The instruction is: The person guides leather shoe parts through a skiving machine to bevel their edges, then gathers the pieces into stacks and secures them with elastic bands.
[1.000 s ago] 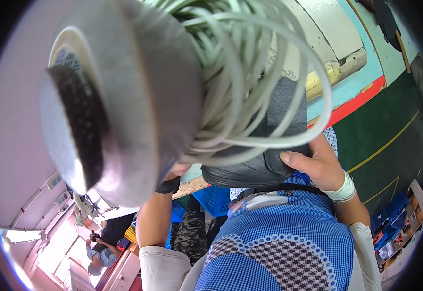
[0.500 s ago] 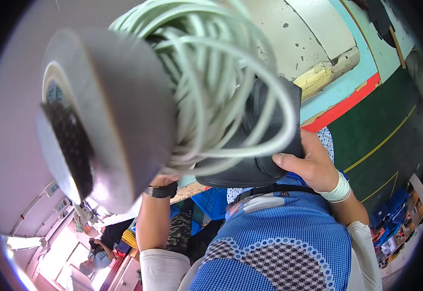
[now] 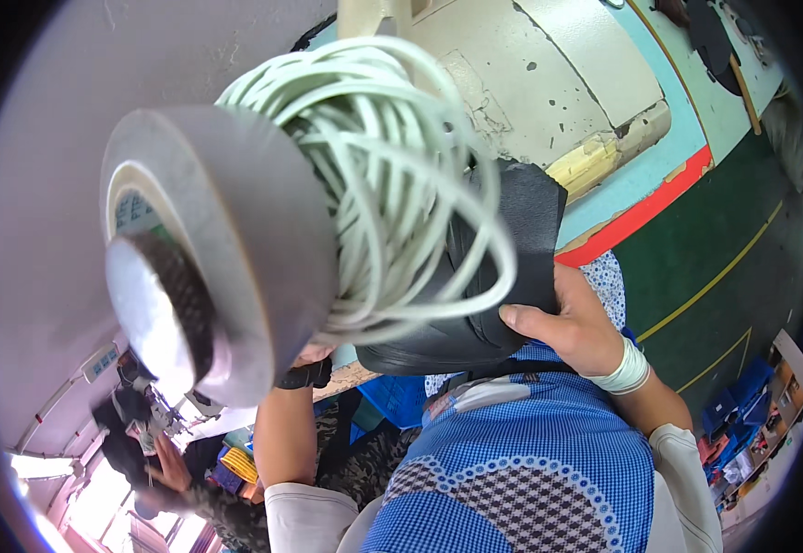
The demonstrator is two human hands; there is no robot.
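A black leather piece (image 3: pixel 521 230), folded and stitched like a shoe upper, lies over the near edge of the machine bed. My right hand (image 3: pixel 574 321) grips its right side, thumb on top and fingers underneath. My left hand (image 3: pixel 315 353) is near its left end; only a sliver shows above a black wristband, and its fingers are hidden. Close to the camera, a large grey tape roll (image 3: pixel 281 230) and a coil of pale green-white cord (image 3: pixel 364 175) cover the left part of the leather.
Behind the leather is a cream machine bed (image 3: pixel 512 83) with chipped paint, set in a light blue tabletop with a red edge (image 3: pixel 641 207). A blue crate (image 3: pixel 397 398) sits below. At lower left, another person's hand (image 3: pixel 173 464) shows beside a camouflage sleeve.
My right hand and the leather have shifted slightly left and down in the picture. The tape roll and cord have swung in view. The other person's hand has appeared at lower left.
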